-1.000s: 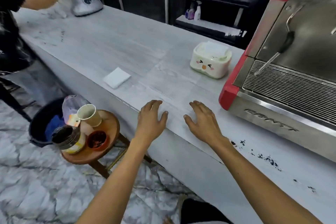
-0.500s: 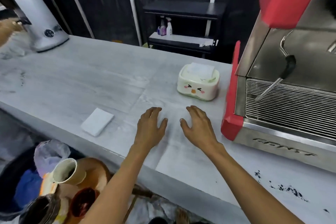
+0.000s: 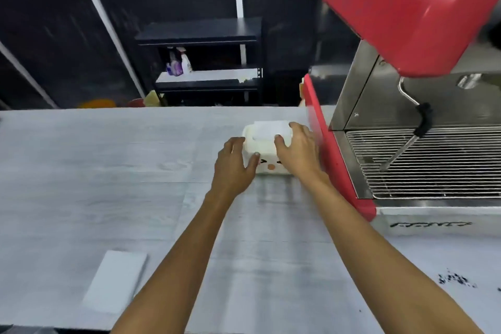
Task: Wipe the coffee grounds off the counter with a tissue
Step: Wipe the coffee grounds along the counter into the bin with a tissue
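A white tissue box (image 3: pixel 264 147) with a cartoon face stands on the grey counter (image 3: pixel 95 171), right beside the espresso machine's red side. A white tissue (image 3: pixel 268 127) sticks out of its top. My left hand (image 3: pixel 233 168) cups the box's left end, thumb on the front face. My right hand (image 3: pixel 298 149) lies over the box's right top, fingers apart, thumb touching near the tissue slot. Dark coffee grounds (image 3: pixel 455 279) are scattered on the counter at the lower right, in front of the machine.
The red and steel espresso machine (image 3: pixel 406 8) fills the right side, its steam wand (image 3: pixel 423 122) hanging over the drip grate. A white folded pad (image 3: pixel 116 279) lies near the counter's front edge at the left. A dark shelf (image 3: pixel 200 35) with spray bottles stands behind the counter.
Both hands have moved forward from the bare counter to the tissue box and now touch it. The view has swung up and right, away from the stool and the floor.
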Demonstrator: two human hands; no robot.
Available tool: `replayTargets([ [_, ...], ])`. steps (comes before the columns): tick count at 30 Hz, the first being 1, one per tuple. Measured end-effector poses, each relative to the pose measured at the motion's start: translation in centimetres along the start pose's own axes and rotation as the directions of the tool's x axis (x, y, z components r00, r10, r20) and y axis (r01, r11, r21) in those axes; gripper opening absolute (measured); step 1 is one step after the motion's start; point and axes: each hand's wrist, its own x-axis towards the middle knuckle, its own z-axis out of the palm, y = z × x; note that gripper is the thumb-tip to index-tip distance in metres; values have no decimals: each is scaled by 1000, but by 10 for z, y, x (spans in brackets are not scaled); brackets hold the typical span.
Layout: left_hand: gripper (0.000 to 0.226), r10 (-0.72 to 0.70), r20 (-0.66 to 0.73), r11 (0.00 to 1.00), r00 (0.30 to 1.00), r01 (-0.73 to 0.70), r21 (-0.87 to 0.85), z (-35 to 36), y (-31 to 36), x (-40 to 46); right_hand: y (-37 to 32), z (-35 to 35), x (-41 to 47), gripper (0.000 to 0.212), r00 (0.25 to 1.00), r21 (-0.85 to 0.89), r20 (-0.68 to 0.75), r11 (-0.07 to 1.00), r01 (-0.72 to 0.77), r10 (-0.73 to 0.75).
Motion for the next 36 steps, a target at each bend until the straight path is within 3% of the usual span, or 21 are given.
replayTargets([
  [4, 60, 33, 35, 999, 999, -32, -6, 8, -8, 19, 0, 12, 32, 53, 994, -14, -24, 994, -112, 111],
  [8, 58, 67, 53, 997, 996, -65, -33, 17, -20, 23, 7, 19, 51, 58, 978, -77, 58, 978, -194, 199],
  [12, 60, 102, 23, 994, 995, -101, -45, 23, -27, 21, 17, 26, 72, 67, 936, -12, 202, 957, -291, 287],
  [15, 58, 104, 22, 993, 994, -103, -51, 25, -30, 20, 23, 29, 78, 58, 926, 80, 232, 943, -324, 299],
  [18, 57, 108, 28, 993, 994, -106, -44, 24, -32, 19, 23, 28, 77, 36, 961, 233, 116, 934, -271, 250],
  [22, 60, 111, 38, 994, 993, -110, -20, 23, -33, 20, 19, 27, 73, 15, 988, 231, -32, 963, -138, 150],
  [26, 64, 113, 48, 993, 992, -113, -21, 22, -31, 17, 10, 19, 61, 15, 990, 181, -122, 982, -53, 76],
  [36, 70, 111, 18, 988, 994, -109, -110, 15, -30, -38, -16, -17, -14, 14, 982, 335, -188, 938, 83, -19],
])
